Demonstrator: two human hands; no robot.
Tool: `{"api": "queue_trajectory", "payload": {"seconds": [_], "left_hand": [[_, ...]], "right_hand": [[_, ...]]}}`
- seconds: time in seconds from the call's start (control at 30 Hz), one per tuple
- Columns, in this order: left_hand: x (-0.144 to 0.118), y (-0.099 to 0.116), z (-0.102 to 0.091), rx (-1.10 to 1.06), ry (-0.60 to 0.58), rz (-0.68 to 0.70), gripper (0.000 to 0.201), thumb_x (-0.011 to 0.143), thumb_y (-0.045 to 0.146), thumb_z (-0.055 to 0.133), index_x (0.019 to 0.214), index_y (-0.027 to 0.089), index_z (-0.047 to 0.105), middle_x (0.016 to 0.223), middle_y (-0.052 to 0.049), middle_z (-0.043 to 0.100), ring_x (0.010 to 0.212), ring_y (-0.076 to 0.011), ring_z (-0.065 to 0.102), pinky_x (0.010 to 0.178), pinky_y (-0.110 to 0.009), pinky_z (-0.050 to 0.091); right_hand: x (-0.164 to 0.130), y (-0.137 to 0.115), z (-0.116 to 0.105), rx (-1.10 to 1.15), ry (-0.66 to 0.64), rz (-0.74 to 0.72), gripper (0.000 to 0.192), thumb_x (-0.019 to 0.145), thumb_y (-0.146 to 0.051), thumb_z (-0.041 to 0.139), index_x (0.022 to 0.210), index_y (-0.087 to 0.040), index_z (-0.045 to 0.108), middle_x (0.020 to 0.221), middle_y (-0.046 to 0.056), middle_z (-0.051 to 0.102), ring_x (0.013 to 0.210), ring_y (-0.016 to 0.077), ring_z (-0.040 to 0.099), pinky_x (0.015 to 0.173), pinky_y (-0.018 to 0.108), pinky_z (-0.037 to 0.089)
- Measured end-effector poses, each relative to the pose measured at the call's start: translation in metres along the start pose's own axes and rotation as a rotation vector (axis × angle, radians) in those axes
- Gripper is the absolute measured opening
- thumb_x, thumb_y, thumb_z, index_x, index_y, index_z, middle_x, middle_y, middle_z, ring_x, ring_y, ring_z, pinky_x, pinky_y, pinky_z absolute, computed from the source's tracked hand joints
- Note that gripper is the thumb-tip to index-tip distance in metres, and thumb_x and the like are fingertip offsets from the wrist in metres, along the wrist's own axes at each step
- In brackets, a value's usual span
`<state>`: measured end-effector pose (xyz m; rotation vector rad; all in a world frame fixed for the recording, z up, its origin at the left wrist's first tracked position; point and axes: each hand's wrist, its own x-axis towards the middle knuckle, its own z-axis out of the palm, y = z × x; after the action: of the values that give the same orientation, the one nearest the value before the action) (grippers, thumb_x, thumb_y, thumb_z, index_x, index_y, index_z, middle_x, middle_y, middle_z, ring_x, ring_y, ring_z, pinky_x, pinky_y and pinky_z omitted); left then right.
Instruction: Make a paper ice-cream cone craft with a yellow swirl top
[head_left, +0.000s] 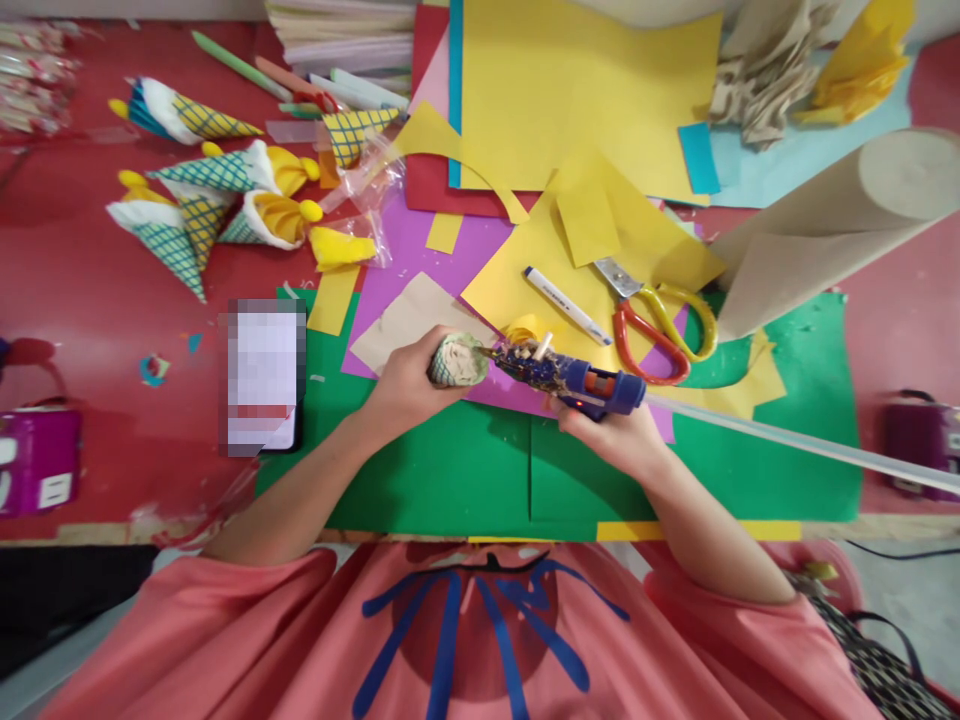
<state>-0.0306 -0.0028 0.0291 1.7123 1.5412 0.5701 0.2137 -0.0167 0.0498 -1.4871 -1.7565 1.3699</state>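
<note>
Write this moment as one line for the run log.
left hand: holds small paper cone | right hand: holds blue glue gun, nozzle at cone | below: green paper sheet | nearby: red-yellow scissors

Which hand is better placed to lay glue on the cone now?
Right. The right hand holds the glue gun, nozzle pointing at the paper cone. The left hand has its grip around the cone and looks better kept steadying it.

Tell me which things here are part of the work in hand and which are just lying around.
In hand:
left hand grips the paper cone
right hand holds the glue gun, nozzle at the cone

Lying about:
scissors
white marker
finished cones
cardboard roll
phone
</note>
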Motion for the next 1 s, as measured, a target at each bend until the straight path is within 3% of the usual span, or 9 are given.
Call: {"api": "queue_trajectory", "payload": {"seconds": [0.53, 1.0], "left_hand": [[-0.0022, -0.0068, 0.0061, -0.212, -0.119, -0.016, 0.050, 0.067, 0.041, 0.077, 0.102, 0.022, 0.048, 0.088, 0.002, 0.063, 0.078, -0.0154, 0.063, 0.062, -0.021, 0.047], [0.0007, 0.0010, 0.0020, -0.428, -0.216, 0.014, 0.046, 0.067, 0.041, 0.079, 0.101, 0.016, 0.060, 0.091, -0.002, 0.062, 0.084, -0.0162, 0.062, 0.071, -0.023, 0.053]], "right_hand": [[-0.0002, 0.0000, 0.0016, -0.012, 0.007, -0.028, 0.006, 0.070, -0.024, 0.054, 0.067, -0.019, 0.056, 0.057, -0.002, 0.051, 0.051, 0.0098, 0.043, 0.048, 0.021, 0.037], [-0.0010, -0.0013, 0.0027, 0.046, 0.014, -0.007, 0.009, 0.070, -0.026, 0.054, 0.065, -0.018, 0.055, 0.056, -0.001, 0.054, 0.050, 0.0096, 0.046, 0.049, 0.022, 0.041]]}}
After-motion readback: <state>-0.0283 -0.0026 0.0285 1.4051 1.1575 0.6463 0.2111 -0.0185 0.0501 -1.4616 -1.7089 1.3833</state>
